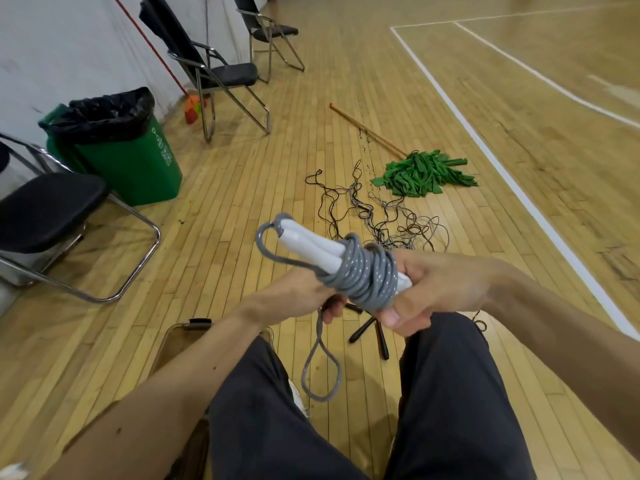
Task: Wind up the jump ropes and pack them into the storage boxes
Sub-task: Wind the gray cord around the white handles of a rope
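Across the wooden gym floor (242, 188) in front of you run white court lines (502, 168). To your left a green bin (138, 168) lined with a black bag stands by the wall. A black folding chair (52, 209) sits just beside it, and two more chairs (228, 74) are farther back. A green mop (422, 173) with a wooden handle lies on the boards ahead. Near it, on your side, is a tangle of thin ropes (374, 216) spread loose on the floor. Black handles (377, 336) lie on the floor between your knees, partly hidden by your hands. A clear box (166, 337) with a dark latch rests on the floor under your left forearm, which hides most of it.

You hold the grey jump rope (367, 275) in the air above your lap, well clear of the box. It is coiled many times round its two white handles (308, 242), which lie side by side and point up and to your left. Your right hand (440, 289) grips the near end of the bundle, thumb underneath. Your left hand (298, 296) is curled round the rope just below the coil. From it a loose loop (320, 372) of grey rope hangs down between your legs.
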`<state>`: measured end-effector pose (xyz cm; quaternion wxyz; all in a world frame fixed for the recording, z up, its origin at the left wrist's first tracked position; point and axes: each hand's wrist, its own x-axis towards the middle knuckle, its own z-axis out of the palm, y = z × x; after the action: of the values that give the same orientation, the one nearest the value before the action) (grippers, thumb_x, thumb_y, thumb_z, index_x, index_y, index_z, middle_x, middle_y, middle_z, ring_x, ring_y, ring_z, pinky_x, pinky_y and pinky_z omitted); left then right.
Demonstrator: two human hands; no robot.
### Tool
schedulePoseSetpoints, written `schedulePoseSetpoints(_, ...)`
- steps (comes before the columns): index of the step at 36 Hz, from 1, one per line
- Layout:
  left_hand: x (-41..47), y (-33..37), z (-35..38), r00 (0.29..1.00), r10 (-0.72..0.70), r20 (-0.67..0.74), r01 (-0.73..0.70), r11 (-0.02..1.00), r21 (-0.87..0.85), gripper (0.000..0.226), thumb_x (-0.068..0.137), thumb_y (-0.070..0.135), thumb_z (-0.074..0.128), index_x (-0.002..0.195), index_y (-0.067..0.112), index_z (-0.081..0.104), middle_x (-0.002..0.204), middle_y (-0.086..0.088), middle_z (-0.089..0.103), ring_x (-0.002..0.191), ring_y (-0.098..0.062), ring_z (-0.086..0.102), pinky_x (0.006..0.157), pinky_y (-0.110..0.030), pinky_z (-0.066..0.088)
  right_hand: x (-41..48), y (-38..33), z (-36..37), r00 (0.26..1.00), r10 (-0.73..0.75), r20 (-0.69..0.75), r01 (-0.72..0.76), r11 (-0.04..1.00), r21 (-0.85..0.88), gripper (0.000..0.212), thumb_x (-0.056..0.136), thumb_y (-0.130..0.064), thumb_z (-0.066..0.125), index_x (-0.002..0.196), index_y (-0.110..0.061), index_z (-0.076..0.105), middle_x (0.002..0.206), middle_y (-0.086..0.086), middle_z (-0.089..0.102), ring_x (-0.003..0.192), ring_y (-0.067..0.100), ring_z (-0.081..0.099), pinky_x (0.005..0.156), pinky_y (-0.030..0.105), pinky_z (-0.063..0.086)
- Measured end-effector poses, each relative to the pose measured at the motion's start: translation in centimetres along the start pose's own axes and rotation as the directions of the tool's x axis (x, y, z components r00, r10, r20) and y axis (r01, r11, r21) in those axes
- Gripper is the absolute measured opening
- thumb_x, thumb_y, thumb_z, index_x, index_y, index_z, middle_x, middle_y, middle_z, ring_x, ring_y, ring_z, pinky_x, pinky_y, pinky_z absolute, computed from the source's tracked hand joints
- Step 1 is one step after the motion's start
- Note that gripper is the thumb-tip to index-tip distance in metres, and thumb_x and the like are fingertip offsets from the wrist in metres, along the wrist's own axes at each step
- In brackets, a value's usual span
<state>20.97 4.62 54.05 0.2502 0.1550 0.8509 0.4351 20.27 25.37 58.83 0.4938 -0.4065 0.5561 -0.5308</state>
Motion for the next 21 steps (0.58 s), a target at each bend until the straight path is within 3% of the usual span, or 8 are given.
schedulePoseSetpoints(2,-0.2,0.1,0.5,0.998,0.022,-0.061,-0.032,0.987,-0.160,0.033,0.103,0.022,0.051,0.075,0.006,0.057,0.061,0.003,0.059,0.056,-0.012,0.055,0.061,-0.027,0.051,-0.3,0.0,-0.2,0.997,-0.026,-0.068,0.024,1.000,-0.020,0.014,0.083,-0.022,0.067,0.083,-0.035,0.069,0.060,0.009,0.038,0.049,0.016,0.035,0.049,0.029,0.031)
schedulePoseSetpoints(4,-0.2,0.0,1.1,0.990,0.077,-0.114,-0.108,0.950,-0.292,0.040,0.101,0.031,0.051,0.074,0.002,0.056,0.057,0.000,0.058,0.049,-0.015,0.052,0.049,-0.024,0.046,-0.6,0.1,-0.6,0.986,-0.049,-0.159,0.046,0.999,-0.022,0.009,0.083,-0.025,0.072,0.080,-0.023,0.063,0.059,0.013,0.034,0.047,0.016,0.032,0.046,0.026,0.029)
schedulePoseSetpoints(6,0.0,0.0,1.4,0.984,0.088,-0.154,-0.134,0.939,-0.318,0.048,0.095,0.045,0.051,0.066,0.007,0.056,0.052,-0.002,0.058,0.044,-0.017,0.052,0.045,-0.024,0.044,-1.0,0.3,-0.9,0.969,-0.047,-0.241,0.040,0.999,-0.034,0.015,0.082,-0.024,0.070,0.076,-0.019,0.057,0.058,0.009,0.032,0.047,0.017,0.027,0.044,0.028,0.022)
schedulePoseSetpoints(9,0.1,0.2,1.4,0.976,0.109,-0.186,-0.163,0.939,-0.303,0.057,0.079,0.061,0.053,0.063,0.007,0.056,0.049,-0.002,0.056,0.042,-0.015,0.051,0.045,-0.022,0.042,-1.4,0.3,-1.3,0.937,-0.056,-0.346,0.040,0.998,-0.053,0.015,0.081,-0.028,0.069,0.071,-0.029,0.058,0.056,-0.002,0.038,0.048,0.016,0.026,0.047,0.034,0.016)
schedulePoseSetpoints(14,0.2,0.3,1.5,0.960,0.112,-0.256,-0.199,0.917,-0.345,0.048,0.088,0.049,0.054,0.063,0.008,0.056,0.050,-0.002,0.055,0.043,-0.015,0.049,0.046,-0.022,0.042,-1.2,0.3,-1.9,0.845,-0.078,-0.529,0.089,0.996,-0.004,0.022,0.081,-0.026,0.073,0.072,-0.022,0.054,0.057,-0.004,0.040,0.047,0.010,0.028,0.045,0.022,0.020)
schedulePoseSetpoints(21,0.7,0.0,2.1,0.954,0.069,-0.291,-0.184,0.903,-0.387,0.044,0.093,0.044,0.055,0.072,0.006,0.062,0.051,-0.002,0.052,0.043,-0.012,0.045,0.045,-0.022,0.040,-0.7,1.2,-2.6,0.707,-0.005,-0.708,0.040,0.999,0.033,0.026,0.089,-0.012,0.067,0.075,-0.018,0.046,0.057,-0.003,0.037,0.045,0.007,0.029,0.046,0.022,0.016)
